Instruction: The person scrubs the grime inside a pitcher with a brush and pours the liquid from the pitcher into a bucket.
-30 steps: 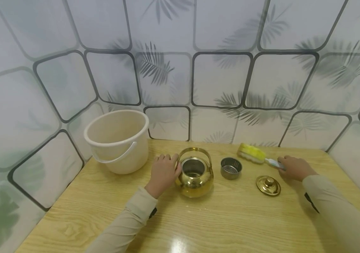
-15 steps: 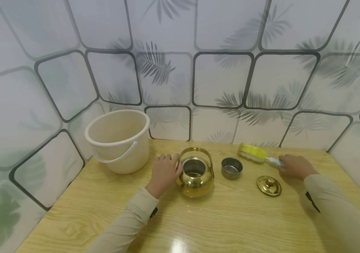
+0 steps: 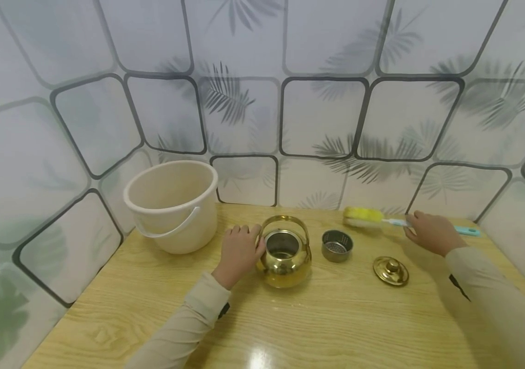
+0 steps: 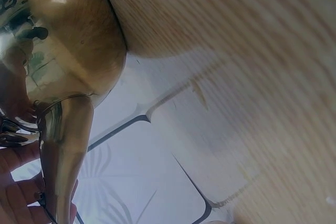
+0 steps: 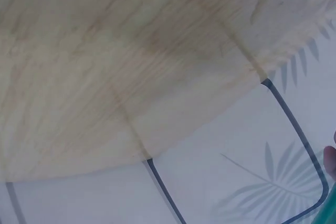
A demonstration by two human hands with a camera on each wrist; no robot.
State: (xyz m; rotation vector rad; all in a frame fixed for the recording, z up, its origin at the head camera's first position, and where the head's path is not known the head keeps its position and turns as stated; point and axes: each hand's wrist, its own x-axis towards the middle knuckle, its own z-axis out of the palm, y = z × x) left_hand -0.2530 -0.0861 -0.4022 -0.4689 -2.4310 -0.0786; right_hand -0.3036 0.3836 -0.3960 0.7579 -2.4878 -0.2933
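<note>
A shiny gold kettle (image 3: 285,264) stands lidless on the table, its hoop handle raised. My left hand (image 3: 240,253) holds it by its left side. In the left wrist view the fingers (image 4: 21,195) curl behind the spout (image 4: 65,156). My right hand (image 3: 433,233) grips the white and light-blue handle of a scrub brush (image 3: 363,215) with a yellow head, held near the back wall. Only a fingertip and a bit of green handle show at the right wrist view's edge. Right of the kettle sits a perforated metal strainer (image 3: 337,245). The gold lid (image 3: 391,270) lies nearer my right arm.
A cream bucket (image 3: 175,210) with a white handle stands at the back left of the wooden table (image 3: 318,328). Patterned walls (image 3: 322,118) with leaf prints close off the back and both sides.
My right hand has moved up and back with the brush; its handle now lies more level, and the handle's end shows beyond the hand. The left hand and kettle stay put.
</note>
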